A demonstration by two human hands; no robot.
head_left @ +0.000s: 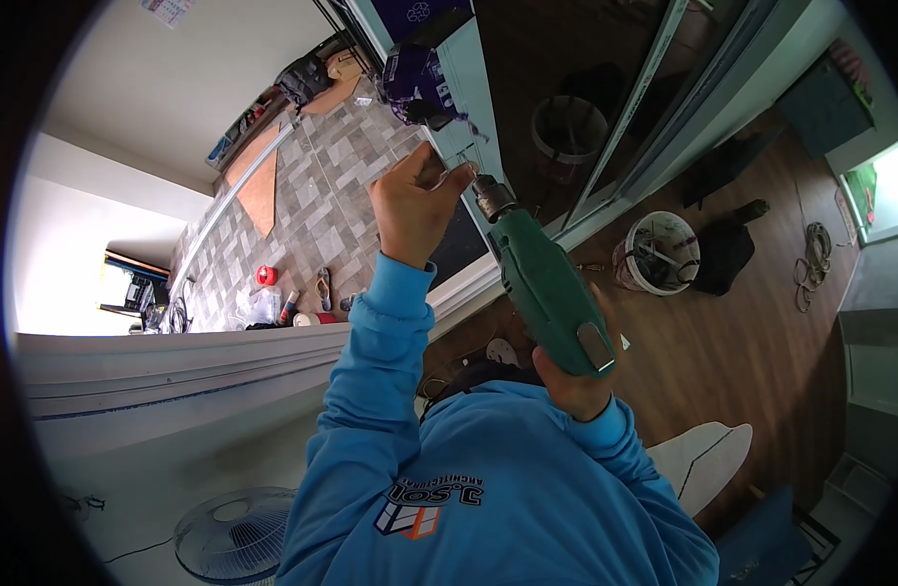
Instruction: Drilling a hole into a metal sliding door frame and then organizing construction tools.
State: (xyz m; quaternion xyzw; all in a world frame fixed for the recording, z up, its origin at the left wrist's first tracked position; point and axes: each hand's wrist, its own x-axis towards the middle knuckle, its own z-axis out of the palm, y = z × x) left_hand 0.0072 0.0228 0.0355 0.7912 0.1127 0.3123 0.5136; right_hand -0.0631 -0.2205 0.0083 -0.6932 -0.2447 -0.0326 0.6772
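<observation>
A green power drill [542, 273] is in my right hand [576, 386], which wraps round its rear end. Its dark metal chuck [493, 198] points up and to the left, toward a pale door frame [461, 83]. Just beside the chuck, my left hand [410, 205] is closed, with thumb and forefinger brought together near the drill's tip. Whatever sits between those fingertips is too small to make out. Above my left hand, a dark purple package [415, 86] is against the frame.
Dark glass panels [566, 59] stand to the right of the frame. On the wooden floor are a white bucket of tools [656, 254], a black bag [726, 256] and coiled rope [813, 256]. Beyond the sill, sandals [324, 290] lie on grey tiles. A fan [236, 532] stands lower left.
</observation>
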